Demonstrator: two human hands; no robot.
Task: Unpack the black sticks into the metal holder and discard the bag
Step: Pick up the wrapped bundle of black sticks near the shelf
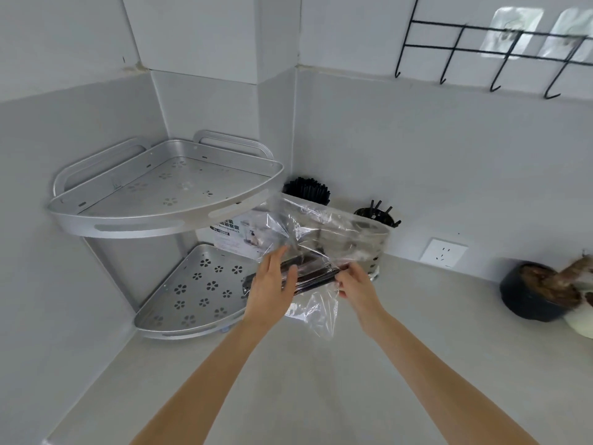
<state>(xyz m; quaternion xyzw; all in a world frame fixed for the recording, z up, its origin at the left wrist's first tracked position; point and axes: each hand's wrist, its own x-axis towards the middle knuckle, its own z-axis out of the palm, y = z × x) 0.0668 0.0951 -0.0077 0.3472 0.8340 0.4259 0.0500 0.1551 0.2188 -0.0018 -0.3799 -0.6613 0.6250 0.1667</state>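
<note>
The black sticks [308, 279] lie bundled inside the clear bag [316, 248], held above the worktop [321, 380] just before the metal holder [369, 245]. The left hand [272, 287] wraps its fingers round the bundle; the right hand [353, 282] pinches the plastic at its end. The step looks like freeing the sticks; next they must slide out. The box [237, 236] label is unreadable.
</note>
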